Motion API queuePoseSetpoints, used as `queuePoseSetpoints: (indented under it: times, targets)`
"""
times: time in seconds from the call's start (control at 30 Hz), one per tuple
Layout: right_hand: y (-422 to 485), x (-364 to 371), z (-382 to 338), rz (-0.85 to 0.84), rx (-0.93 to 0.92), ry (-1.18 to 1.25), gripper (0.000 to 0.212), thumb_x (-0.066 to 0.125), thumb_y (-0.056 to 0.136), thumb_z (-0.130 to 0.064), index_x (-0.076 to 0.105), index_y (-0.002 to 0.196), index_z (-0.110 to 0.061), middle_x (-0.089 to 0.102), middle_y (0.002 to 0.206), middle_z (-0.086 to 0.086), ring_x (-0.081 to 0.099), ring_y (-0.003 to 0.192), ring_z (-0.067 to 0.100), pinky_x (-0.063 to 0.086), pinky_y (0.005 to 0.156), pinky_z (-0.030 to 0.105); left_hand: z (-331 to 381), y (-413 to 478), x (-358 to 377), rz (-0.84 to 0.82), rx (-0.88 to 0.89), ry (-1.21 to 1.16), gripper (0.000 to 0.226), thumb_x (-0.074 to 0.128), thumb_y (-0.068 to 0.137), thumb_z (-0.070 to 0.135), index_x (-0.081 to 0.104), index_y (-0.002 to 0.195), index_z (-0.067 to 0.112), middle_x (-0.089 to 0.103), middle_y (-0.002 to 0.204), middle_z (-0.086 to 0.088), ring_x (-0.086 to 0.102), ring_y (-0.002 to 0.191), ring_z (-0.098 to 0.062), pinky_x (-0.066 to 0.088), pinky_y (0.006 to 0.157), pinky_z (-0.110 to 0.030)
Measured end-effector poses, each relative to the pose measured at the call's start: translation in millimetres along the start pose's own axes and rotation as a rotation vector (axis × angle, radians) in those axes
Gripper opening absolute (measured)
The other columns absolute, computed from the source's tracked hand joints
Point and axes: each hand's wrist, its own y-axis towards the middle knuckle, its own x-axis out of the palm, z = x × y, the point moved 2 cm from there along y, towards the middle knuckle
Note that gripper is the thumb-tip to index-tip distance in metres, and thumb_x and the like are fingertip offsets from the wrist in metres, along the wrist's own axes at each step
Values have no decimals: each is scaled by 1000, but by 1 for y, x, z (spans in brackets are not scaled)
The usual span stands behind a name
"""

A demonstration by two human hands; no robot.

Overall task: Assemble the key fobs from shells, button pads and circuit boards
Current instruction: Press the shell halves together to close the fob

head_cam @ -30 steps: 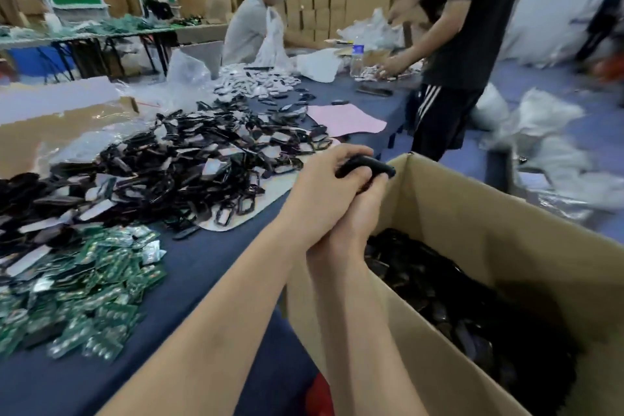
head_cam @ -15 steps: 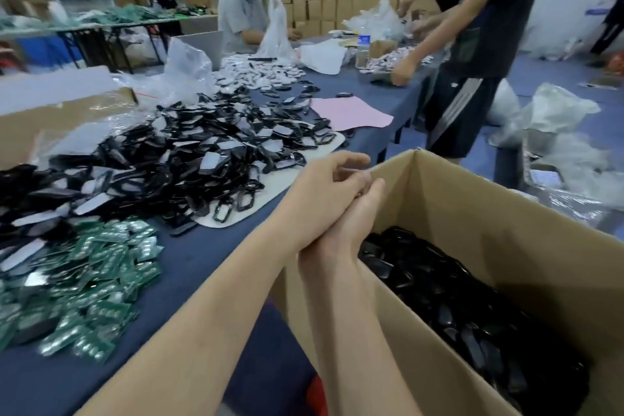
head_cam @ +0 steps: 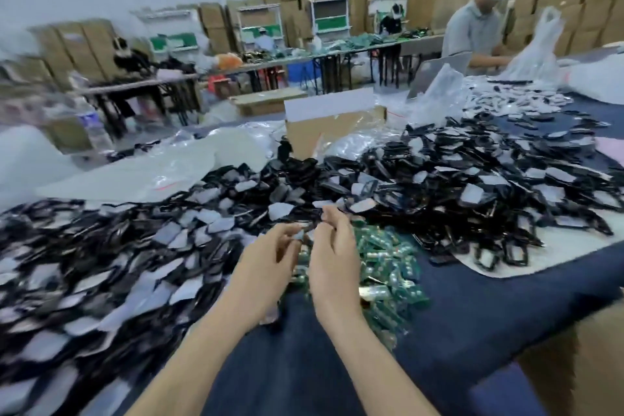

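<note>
While the two bare arms reach up from the bottom of the frame, the left hand (head_cam: pixel 266 263) and the right hand (head_cam: pixel 332 263) meet just above centre, fingertips almost touching. Each grip is nearly closed: the fingers and thumbs of both hands curl in and pinch one small part (head_cam: pixel 304 234) between them, held up off the counter (head_cam: pixel 489 307). It is grey and dark, perhaps a shell half, but the blur is too strong for me to be sure.

Directly beneath and to the right of the hands lies a pile of green circuit boards (head_cam: pixel 388 267) on the dark blue cloth. A big heap of black shells (head_cam: pixel 456 179), many with pale grey faces showing, fills the right centre of the frame, its near edge lying on a white sheet (head_cam: pixel 557 257). A second heap (head_cam: pixel 84 263) of the same black and grey pieces spreads across the left side, down to the lower left corner.

Behind the heaps, clear plastic bags (head_cam: pixel 162 172) lie flat at centre left, and a brown cardboard box (head_cam: pixel 331 132) stands upright at centre. The corner of a larger carton (head_cam: pixel 580 365) shows at the lower right edge. In the upper right a person in a grey shirt (head_cam: pixel 472 30) bends over the far end of the counter beside a white plastic bag (head_cam: pixel 537 47).
</note>
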Motion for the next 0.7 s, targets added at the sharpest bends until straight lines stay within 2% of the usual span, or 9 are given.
queuePoseSetpoints:
  times: [0.07, 0.13, 0.2, 0.27, 0.4, 0.53, 0.6, 0.7]
  targets:
    - [5, 24, 8, -20, -4, -61, 31, 38, 108, -20, 51, 136, -26, 50, 126, -9, 51, 119, 11, 41, 94, 21, -38, -3, -21, 53, -49, 159, 19, 52, 103, 24, 60, 119, 31, 69, 87, 16, 64, 77, -2, 53, 74, -29]
    - [11, 51, 10, -105, -6, -157, 32, 38, 108, -20, 49, 136, -31, 48, 128, -13, 49, 123, 10, 45, 99, 28, -67, -5, -38, 116, -69, 273, 22, 51, 103, 24, 60, 122, 29, 70, 94, 14, 64, 79, -5, 51, 70, -26]
    - [20, 69, 17, -159, -33, -273, 33, 38, 108, -18, 49, 136, -31, 47, 131, -12, 49, 124, 12, 48, 100, 38, -89, -4, -52, 193, -101, 361, 26, 51, 102, 22, 62, 126, 24, 71, 107, 7, 65, 95, -15, 50, 78, -30]
    - [30, 78, 24, -167, -81, -392, 35, 39, 107, -17, 50, 138, -28, 49, 136, -7, 50, 122, 16, 48, 100, 40, -104, 1, -62, 228, -153, 415, 28, 51, 101, 21, 62, 127, 21, 71, 113, 1, 62, 106, -22, 49, 87, -36]
    - [44, 96, 30, -181, -197, -677, 37, 40, 106, -19, 48, 141, -24, 50, 140, -3, 45, 125, 18, 39, 107, 36, -117, 12, -72, 273, -170, 455, 27, 51, 102, 23, 62, 127, 20, 69, 112, 0, 56, 105, -22, 48, 91, -37]
    - [46, 107, 40, -261, -234, -923, 38, 36, 107, -29, 43, 145, -27, 47, 140, -4, 43, 124, 18, 37, 105, 32, -125, 23, -92, 285, -175, 515, 28, 46, 104, 25, 61, 127, 19, 68, 113, -2, 55, 107, -23, 46, 93, -37]
    - [42, 110, 41, -257, -260, -979, 38, 35, 107, -32, 43, 144, -29, 48, 138, -6, 43, 123, 17, 37, 105, 32, -130, 27, -110, 315, -188, 521, 29, 45, 105, 24, 62, 126, 16, 69, 111, -4, 57, 105, -25, 48, 91, -39]
    - [42, 115, 36, -189, -317, -940, 36, 40, 105, -31, 50, 139, -29, 52, 133, -7, 46, 120, 17, 39, 102, 32, -142, 31, -143, 396, -212, 438, 29, 46, 104, 19, 64, 125, 12, 70, 100, -8, 62, 94, -29, 51, 85, -46]
